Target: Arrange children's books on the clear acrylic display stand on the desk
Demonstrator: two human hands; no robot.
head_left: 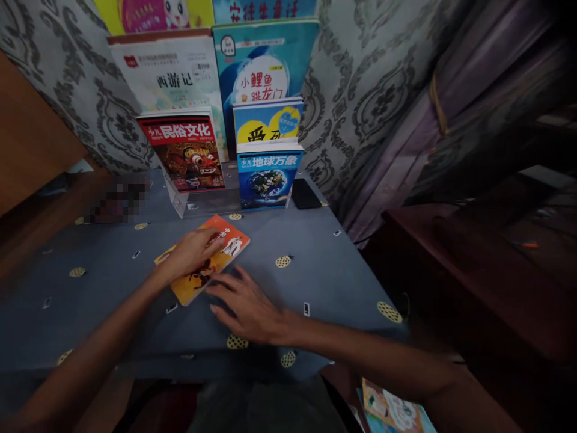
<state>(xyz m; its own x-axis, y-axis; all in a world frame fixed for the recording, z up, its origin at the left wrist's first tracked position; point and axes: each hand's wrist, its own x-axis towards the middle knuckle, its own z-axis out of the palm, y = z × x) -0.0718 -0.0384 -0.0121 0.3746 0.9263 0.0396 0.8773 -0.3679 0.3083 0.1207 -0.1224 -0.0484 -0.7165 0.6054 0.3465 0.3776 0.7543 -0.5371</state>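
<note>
An orange and yellow book lies flat and slanted on the blue tablecloth, its cover facing up. My left hand rests on top of it from the left, fingers stretched across the cover and hiding part of it. Close to the book's lower right edge, my right hand is open with its fingers spread. Its fingertips come right up to that edge; whether they touch it I cannot tell.
Behind the book, a clear display stand holds upright books, among them a red one and a blue one. A dark phone-like slab lies right of it. More books sit below the table's right side. A dark red cabinet stands right.
</note>
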